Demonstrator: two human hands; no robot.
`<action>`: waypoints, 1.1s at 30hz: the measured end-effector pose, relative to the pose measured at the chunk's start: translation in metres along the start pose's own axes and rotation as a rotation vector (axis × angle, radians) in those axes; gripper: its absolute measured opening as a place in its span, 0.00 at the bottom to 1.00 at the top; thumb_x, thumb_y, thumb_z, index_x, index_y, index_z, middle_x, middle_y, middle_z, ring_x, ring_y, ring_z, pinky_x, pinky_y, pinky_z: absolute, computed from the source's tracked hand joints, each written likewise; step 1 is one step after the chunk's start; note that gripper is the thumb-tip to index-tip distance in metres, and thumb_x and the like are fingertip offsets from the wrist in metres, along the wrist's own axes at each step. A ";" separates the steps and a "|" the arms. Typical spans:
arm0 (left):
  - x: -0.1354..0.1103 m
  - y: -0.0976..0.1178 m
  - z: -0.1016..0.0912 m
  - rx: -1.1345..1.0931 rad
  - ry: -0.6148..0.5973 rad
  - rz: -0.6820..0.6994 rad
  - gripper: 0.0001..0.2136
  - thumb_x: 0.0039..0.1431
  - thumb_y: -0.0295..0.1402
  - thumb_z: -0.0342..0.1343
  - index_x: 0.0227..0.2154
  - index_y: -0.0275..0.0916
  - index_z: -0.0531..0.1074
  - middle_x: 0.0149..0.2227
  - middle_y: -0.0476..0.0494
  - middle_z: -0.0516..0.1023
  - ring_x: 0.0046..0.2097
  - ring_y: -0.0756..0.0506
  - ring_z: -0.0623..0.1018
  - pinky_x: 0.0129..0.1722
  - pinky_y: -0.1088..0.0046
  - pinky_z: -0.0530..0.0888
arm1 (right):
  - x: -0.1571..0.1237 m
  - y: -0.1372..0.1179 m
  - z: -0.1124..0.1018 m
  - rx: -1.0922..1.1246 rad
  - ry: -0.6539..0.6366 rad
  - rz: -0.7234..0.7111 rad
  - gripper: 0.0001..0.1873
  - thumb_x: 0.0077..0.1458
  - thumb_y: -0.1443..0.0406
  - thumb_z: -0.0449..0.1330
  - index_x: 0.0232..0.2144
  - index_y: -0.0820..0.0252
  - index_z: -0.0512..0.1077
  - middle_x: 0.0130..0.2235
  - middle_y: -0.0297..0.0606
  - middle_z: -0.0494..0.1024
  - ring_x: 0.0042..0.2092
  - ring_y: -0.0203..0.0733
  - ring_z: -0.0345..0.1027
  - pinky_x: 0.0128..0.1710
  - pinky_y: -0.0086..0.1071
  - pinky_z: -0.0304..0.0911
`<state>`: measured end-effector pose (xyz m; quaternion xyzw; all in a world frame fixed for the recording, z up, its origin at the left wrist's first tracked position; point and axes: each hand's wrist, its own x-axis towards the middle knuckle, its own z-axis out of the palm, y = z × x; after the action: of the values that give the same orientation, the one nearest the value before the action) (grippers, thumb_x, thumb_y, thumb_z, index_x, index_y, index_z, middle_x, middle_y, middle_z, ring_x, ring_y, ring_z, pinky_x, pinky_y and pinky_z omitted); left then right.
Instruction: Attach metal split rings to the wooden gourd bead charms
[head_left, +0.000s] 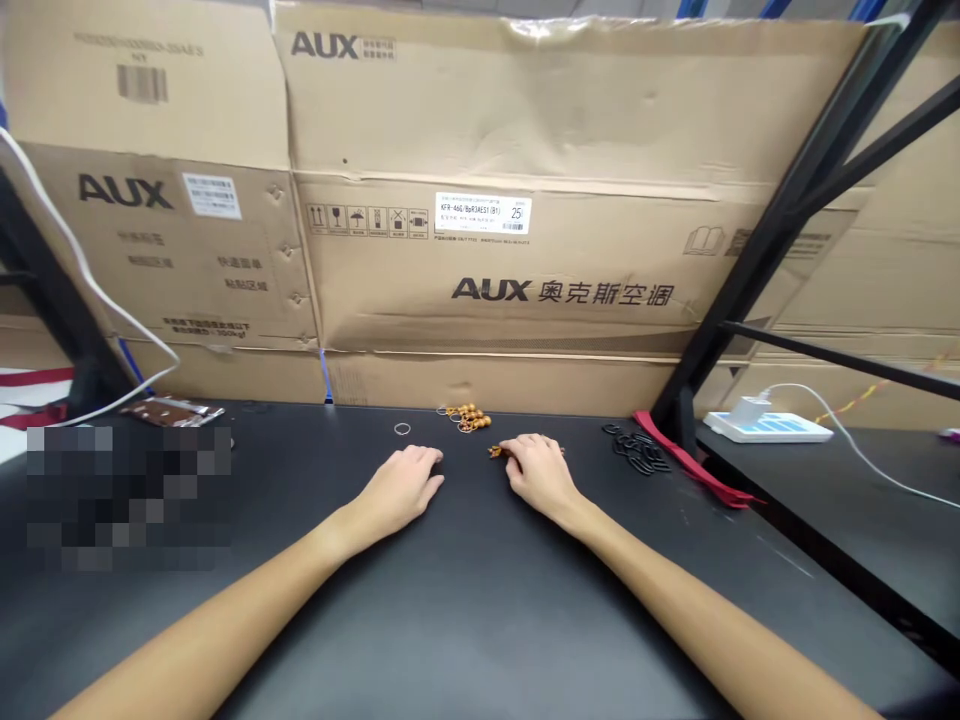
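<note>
My left hand (405, 485) rests on the black table with its thumb apart from the fingers, and nothing shows in it. Just beyond its fingertips lies a thin metal ring (403, 429). My right hand (540, 472) lies over some small amber-brown pieces (495, 452); bits of them peek out on both sides of the fingers. Its thumb stands apart from the index finger, and what lies under the palm is hidden. Between and beyond the hands is a small heap of amber-brown beads with metal rings (472, 418).
Black oval loops (637, 450) lie at the right, beside a red strap (694, 465). Farther right is a white power strip (765, 427) with a plugged-in charger. A brown packet (176, 411) sits at the left. Cardboard (495, 260) walls the back, between black metal posts (795, 210).
</note>
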<state>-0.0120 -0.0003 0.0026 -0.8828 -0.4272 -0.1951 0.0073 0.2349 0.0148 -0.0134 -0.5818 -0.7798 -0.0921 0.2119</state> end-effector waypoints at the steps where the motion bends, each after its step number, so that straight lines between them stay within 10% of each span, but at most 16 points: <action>1: 0.000 0.000 0.000 -0.051 0.003 0.041 0.11 0.63 0.31 0.48 0.47 0.37 0.67 0.45 0.38 0.75 0.47 0.41 0.74 0.49 0.61 0.71 | -0.001 -0.004 -0.001 0.032 -0.003 -0.042 0.15 0.55 0.70 0.51 0.41 0.59 0.74 0.42 0.42 0.78 0.46 0.46 0.67 0.48 0.40 0.56; 33: 0.004 -0.004 -0.002 -0.256 -0.078 0.169 0.07 0.65 0.27 0.43 0.31 0.39 0.63 0.38 0.43 0.69 0.40 0.45 0.69 0.42 0.67 0.69 | -0.005 -0.022 -0.003 0.461 -0.055 -0.372 0.05 0.59 0.67 0.55 0.32 0.57 0.72 0.32 0.36 0.73 0.37 0.40 0.62 0.41 0.35 0.59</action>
<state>-0.0136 0.0051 0.0048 -0.9162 -0.3231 -0.2120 -0.1055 0.2159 0.0020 -0.0104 -0.3677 -0.8789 0.0658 0.2968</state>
